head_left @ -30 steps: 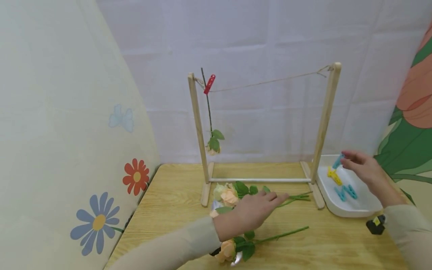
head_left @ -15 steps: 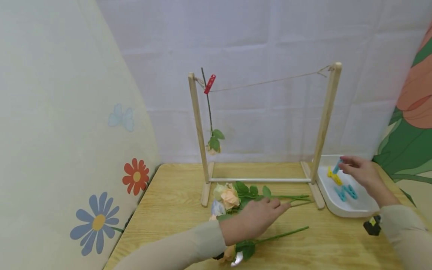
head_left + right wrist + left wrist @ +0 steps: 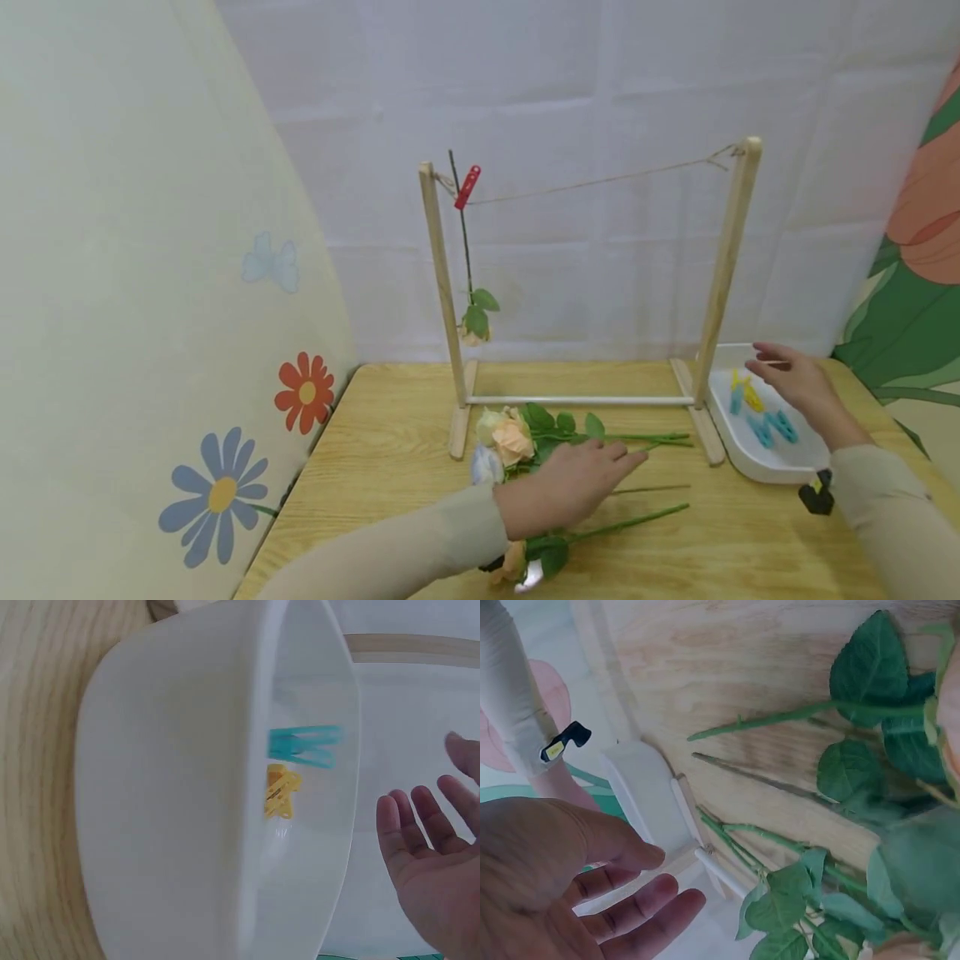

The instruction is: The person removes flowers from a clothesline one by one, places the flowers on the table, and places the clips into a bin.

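Observation:
My left hand (image 3: 573,487) is over the artificial roses on the table, its fingers loosely extended. In the left wrist view, nothing lies between that hand's thumb and fingers, and a thin brown stem (image 3: 765,780) lies between green stems. Peach rose heads (image 3: 513,442) show beside the hand; its forearm hides others. My right hand (image 3: 802,387) hovers above the white tray (image 3: 780,475), fingers apart and holding nothing. Inside the tray, a blue clothespin (image 3: 737,398) lies against yellow clothespins (image 3: 752,398), with more blue clothespins (image 3: 783,427) nearer the front.
Behind the roses stands a wooden frame (image 3: 723,275) with a string (image 3: 592,183) across its top. A red clothespin (image 3: 467,187) holds one rose (image 3: 476,325) upside down at the string's left end. A white cloth hangs behind.
The blue clothespin at my right fingertips has dropped into the tray, and the fingers have parted. My left hand has shifted slightly forward and right; a thin stem now lies apart from the upper bunch.

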A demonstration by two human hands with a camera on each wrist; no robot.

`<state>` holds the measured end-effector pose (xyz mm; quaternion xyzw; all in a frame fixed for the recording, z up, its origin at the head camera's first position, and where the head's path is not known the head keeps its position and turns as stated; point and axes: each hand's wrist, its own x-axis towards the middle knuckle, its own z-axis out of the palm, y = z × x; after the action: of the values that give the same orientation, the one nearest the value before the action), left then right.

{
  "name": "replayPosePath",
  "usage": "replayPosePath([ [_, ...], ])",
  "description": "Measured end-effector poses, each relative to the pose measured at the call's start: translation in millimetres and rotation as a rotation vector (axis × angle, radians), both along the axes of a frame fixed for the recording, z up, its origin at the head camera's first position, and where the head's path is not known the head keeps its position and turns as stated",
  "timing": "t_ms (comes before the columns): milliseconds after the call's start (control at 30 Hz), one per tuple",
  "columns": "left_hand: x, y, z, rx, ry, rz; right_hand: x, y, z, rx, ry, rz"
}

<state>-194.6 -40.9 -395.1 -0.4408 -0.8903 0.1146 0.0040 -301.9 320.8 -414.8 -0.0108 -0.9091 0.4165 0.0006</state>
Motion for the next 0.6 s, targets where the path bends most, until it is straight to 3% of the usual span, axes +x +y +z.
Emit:
replayPosePath([
  [167,-3.6,-7.2,9.2,0.008,-0.001,0.045,-1.4,0.4,7.2,-0.051,0.055,-0.045],
  [400,-13.9,-22.2,25.9,0.036,0.017,0.111,1.8,-0.8,31.2,-0.113,0.066,-0.099],
  [600,-22.2,-40.1,41.0,0.104,0.104,0.132,7.7,-7.6,48.8,-0.168,0.081,-0.113],
])
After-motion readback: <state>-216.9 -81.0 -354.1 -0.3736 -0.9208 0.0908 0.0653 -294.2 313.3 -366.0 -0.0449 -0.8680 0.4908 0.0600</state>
